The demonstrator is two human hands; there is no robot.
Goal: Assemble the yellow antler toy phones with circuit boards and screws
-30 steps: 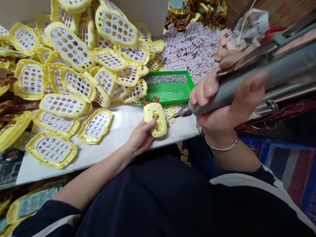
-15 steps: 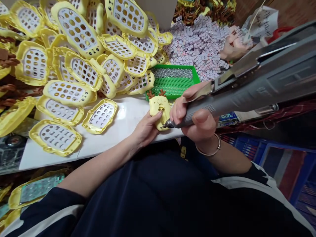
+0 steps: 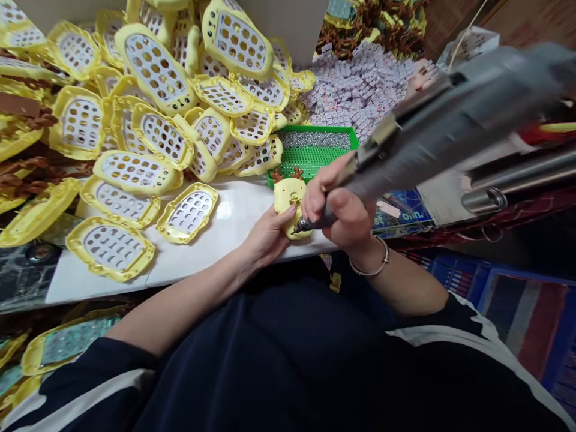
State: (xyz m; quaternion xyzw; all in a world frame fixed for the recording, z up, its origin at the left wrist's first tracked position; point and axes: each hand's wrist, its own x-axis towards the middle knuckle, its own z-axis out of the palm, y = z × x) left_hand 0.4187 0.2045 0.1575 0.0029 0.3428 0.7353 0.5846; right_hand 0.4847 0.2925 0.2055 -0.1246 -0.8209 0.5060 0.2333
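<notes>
My left hand (image 3: 269, 235) is closed on a small yellow plastic toy casing (image 3: 283, 195) with brown antlers, its thumb lying across the front. A battery recess with metal contacts shows in the casing's face. In my right hand (image 3: 344, 210) is a grey electric screwdriver (image 3: 405, 126), gripped near its nose and slanting up to the right. Its dark bit meets the lower part of the casing; whether a screw sits under the tip is too small to tell. Just behind the casing stands a green perforated tray (image 3: 310, 157) holding many small silver screws.
Yellow casing shells (image 3: 155, 72) with white perforated panels are heaped at the left and back. White small keypad pieces (image 3: 355, 84) form a pile behind the tray. Another person's hand (image 3: 420, 75) is at that pile. Blue crates (image 3: 490, 276) stand at lower right.
The screwdriver has swung slightly left and steepened, its body now motion-blurred, with the bit still at the casing's lower part. My left hand keeps its hold. The view has shifted a little.
</notes>
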